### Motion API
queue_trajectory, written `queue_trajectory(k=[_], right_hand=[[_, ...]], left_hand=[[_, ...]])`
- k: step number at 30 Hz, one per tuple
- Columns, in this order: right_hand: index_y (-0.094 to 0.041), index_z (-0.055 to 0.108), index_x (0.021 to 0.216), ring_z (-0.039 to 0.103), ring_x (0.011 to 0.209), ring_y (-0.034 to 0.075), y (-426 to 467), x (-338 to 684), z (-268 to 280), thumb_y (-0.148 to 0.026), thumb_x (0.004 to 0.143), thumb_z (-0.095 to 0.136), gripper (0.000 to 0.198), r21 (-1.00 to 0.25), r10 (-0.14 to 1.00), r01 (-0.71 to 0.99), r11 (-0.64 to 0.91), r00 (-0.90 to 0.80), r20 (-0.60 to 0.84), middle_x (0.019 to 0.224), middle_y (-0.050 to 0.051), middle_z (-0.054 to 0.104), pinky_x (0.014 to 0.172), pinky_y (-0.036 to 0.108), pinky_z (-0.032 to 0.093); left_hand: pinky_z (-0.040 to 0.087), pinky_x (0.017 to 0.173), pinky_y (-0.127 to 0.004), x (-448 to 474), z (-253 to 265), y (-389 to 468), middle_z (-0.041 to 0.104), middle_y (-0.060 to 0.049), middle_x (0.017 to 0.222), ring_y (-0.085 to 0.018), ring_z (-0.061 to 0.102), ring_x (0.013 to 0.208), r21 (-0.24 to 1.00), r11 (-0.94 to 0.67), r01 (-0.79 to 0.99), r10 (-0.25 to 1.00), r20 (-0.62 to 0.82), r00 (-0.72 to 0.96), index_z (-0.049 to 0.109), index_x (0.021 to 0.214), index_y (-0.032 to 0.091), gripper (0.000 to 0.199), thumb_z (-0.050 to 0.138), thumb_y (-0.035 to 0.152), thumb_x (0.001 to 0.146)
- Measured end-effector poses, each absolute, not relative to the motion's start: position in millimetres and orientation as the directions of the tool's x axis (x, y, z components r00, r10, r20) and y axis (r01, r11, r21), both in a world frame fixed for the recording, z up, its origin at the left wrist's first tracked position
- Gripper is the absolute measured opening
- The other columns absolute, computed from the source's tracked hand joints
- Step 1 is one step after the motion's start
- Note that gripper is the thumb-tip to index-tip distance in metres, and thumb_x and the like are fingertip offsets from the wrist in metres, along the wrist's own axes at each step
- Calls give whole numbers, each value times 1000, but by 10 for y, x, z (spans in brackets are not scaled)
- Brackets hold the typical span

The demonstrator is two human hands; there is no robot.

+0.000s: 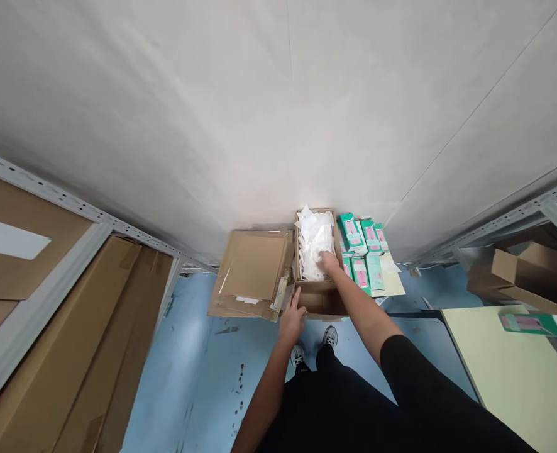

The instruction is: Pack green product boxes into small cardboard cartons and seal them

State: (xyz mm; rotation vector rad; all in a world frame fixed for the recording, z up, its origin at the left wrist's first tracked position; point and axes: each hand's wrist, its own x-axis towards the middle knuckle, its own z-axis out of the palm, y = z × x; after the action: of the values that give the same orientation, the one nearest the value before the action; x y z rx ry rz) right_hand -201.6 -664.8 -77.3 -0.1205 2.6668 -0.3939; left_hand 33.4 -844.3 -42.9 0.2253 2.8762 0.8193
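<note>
An open cardboard box (339,284) stands against the wall in front of me, with thin white packets (314,236) crowded in its far part. My right hand (326,262) reaches into the box. Its fingers curl down onto one of the white packets, and their tips are partly hidden. At the near left edge of the box, my left hand (292,316) rests with its fingers stretched out and apart, by a taped flap (281,292). The near part of the box shows bare brown cardboard.
Flattened cardboard (253,264) lies left of the box. Several green-and-pink cartons (361,274) are stacked to its right. Shelving with big boxes (85,340) stands at far left. A pale table (505,371) with another carton (528,324) is on the right.
</note>
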Motion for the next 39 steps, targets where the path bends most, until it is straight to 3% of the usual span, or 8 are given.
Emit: queue_trajectory(k=[3, 6, 10, 16, 19, 25, 30, 39], right_hand=[[-18, 74, 123, 69, 111, 26, -6647, -2017, -802, -17, 91, 64, 34, -304, -165, -44, 952, -908, -386, 122, 16, 73, 96, 31, 50], [-15, 74, 123, 69, 110, 26, -6585, -2003, -700, -9, 90, 58, 38, -313, -156, -53, 948, -937, -313, 120, 17, 74, 95, 30, 49], [-15, 72, 129, 68, 112, 23, -6488, -1946, -488, -10, 93, 52, 41, -325, -147, -79, 942, -971, -191, 125, 15, 73, 97, 27, 48], [-15, 77, 108, 69, 102, 24, -6414, -1631, -262, -8, 86, 54, 32, -452, -119, -185, 873, -978, 171, 107, 12, 76, 92, 29, 52], [-18, 76, 108, 69, 104, 26, -6403, -1346, -186, -9, 86, 51, 35, -517, -95, -247, 819, -948, 303, 109, 12, 76, 93, 33, 54], [-19, 74, 123, 62, 126, 27, -6483, -999, -92, -10, 88, 47, 45, -532, -49, -158, 832, -976, 214, 132, 12, 71, 111, 40, 48], [-18, 72, 129, 66, 121, 26, -6521, -1136, -61, -8, 87, 49, 49, -483, -67, -70, 873, -997, 24, 131, 11, 73, 109, 37, 49], [-20, 74, 124, 65, 122, 27, -6341, -513, 82, -18, 95, 42, 43, -613, -57, -179, 769, -975, 213, 127, 9, 74, 108, 40, 50]], left_hand=[[45, 117, -47, 325, -419, -8432, 23, 0, 173, -27, 33, 154, 530, 843, 95, 176, -105, -979, 69, 81, 21, 23, 56, 3, 87], [46, 116, -48, 331, -419, -8433, 25, 1, 173, -27, 34, 154, 528, 842, 110, 183, -89, -979, 69, 83, 21, 22, 57, 4, 87], [47, 115, -46, 332, -392, -8458, 24, 1, 173, -28, 35, 153, 538, 833, 130, 199, -71, -978, 67, 79, 21, 21, 58, 3, 87], [48, 113, -45, 332, -293, -8516, 22, 1, 174, -29, 34, 153, 564, 813, 143, 214, -61, -975, 69, 82, 21, 21, 57, 4, 87], [48, 113, -47, 325, -271, -8551, 22, 2, 174, -30, 35, 153, 586, 795, 159, 235, -55, -970, 70, 82, 21, 21, 57, 5, 88], [49, 111, -52, 272, -320, -8569, 20, -1, 174, -33, 34, 154, 608, 775, 173, 271, -72, -960, 69, 80, 20, 18, 63, 3, 86], [46, 116, -53, 284, -311, -8566, 22, -2, 174, -33, 34, 153, 618, 761, 198, 291, -52, -955, 70, 81, 20, 13, 71, 7, 84], [45, 116, -54, 363, -246, -8531, 23, -2, 173, -33, 34, 153, 625, 747, 228, 272, 26, -962, 69, 80, 20, 16, 65, 5, 85]])
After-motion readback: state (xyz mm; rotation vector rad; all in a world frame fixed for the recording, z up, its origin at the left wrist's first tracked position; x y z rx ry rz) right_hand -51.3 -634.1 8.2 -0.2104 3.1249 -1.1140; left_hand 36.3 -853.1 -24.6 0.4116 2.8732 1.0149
